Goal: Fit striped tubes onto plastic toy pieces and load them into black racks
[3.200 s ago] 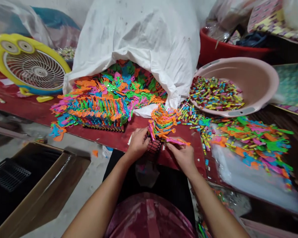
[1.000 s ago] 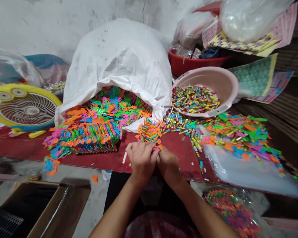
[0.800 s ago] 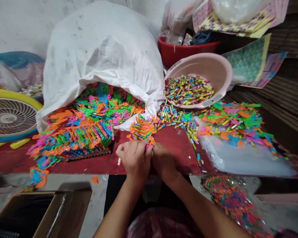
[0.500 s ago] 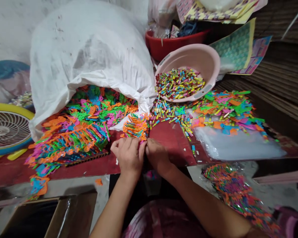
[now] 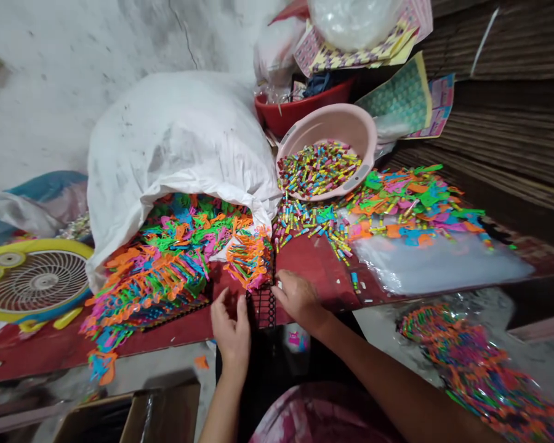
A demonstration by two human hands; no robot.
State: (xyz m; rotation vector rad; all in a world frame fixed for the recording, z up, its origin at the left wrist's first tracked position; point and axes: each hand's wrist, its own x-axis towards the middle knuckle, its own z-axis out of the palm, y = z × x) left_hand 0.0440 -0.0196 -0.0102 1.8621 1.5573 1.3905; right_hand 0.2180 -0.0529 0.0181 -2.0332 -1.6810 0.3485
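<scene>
My left hand (image 5: 232, 329) is low at the table's front edge, its thumb and fingers apart and nothing in them. Between my hands is a black wire rack (image 5: 263, 306), its near part bare. A row of small bright plastic toys (image 5: 249, 258), orange, green, blue and pink, stands packed in its far part. My right hand (image 5: 300, 301) is beside the rack's right edge, thumb and index finger apart; whether it touches the edge I cannot tell. A small white bit shows near its fingertips.
A white sack (image 5: 184, 135) spills plastic pieces on the left, behind a filled rack (image 5: 152, 283). A pink basin (image 5: 357, 117) holds small striped tubes. Clear plastic bags (image 5: 438, 264) lie right. A yellow fan (image 5: 41, 280) stands left; a cardboard box (image 5: 166, 409) sits below.
My hands were close together at the toy row's near end; they have moved apart, baring the rack's near part. The view has tilted up and shifted left.
</scene>
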